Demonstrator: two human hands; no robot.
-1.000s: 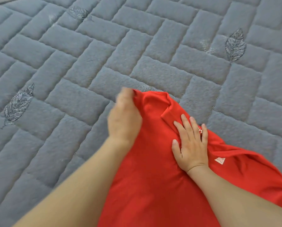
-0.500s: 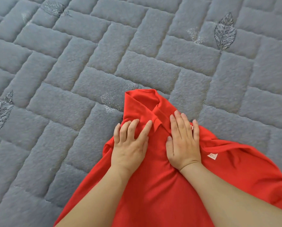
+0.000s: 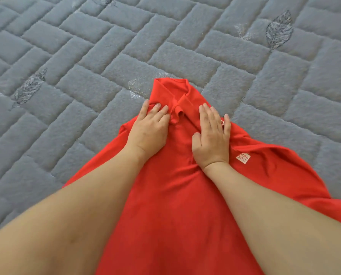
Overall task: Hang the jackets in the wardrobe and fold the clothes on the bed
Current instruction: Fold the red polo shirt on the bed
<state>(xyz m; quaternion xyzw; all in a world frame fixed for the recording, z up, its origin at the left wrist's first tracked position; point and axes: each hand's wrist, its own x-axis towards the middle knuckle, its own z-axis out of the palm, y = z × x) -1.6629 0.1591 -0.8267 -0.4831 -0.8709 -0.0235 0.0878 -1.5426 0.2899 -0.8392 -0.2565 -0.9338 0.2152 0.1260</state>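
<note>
Covering nearly the whole view, a grey plush bedspread (image 3: 106, 62) quilted into brick-like rectangles carries scattered dark embroidered leaf motifs (image 3: 278, 29). On it lies a bright red knit polo shirt (image 3: 177, 195), spread from the bottom edge of the view up to its collar, which points away from the person and sits bunched near the middle of the bed surface. Its right side fans out in loose folds over the bedspread. Both bare forearms reach in from below, over the shirt. The left hand (image 3: 148, 129) lies palm down on the fabric just left of the collar placket, fingers straight and slightly spread, gripping nothing. The right hand (image 3: 212, 137) lies flat on the fabric just right of the collar, fingers straight and together, thumb out, also gripping nothing. Just beside the right wrist, a small white square printed logo (image 3: 243, 157) shows on the shirt's chest.
</note>
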